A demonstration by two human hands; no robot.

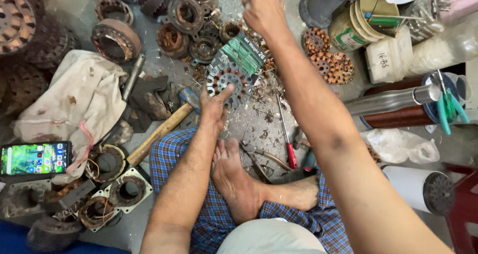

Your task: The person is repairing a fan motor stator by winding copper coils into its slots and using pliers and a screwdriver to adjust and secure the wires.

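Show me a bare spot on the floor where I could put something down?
Barest is the grey floor between the motor core under the left hand and the red-handled screwdriver, though scraps litter it. Another small patch lies between the cloth and the rusty ring. The top is crowded with rusty motor parts, the right with tubs and spools.

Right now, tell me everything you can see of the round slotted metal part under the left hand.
The slotted metal part is a round, dull grey motor core with a ring of radial teeth around a central hole and rusty patches at its rim. It lies flat on the littered concrete floor. The left hand rests its fingertips on its near edge. A dark green printed card overlaps its far side.
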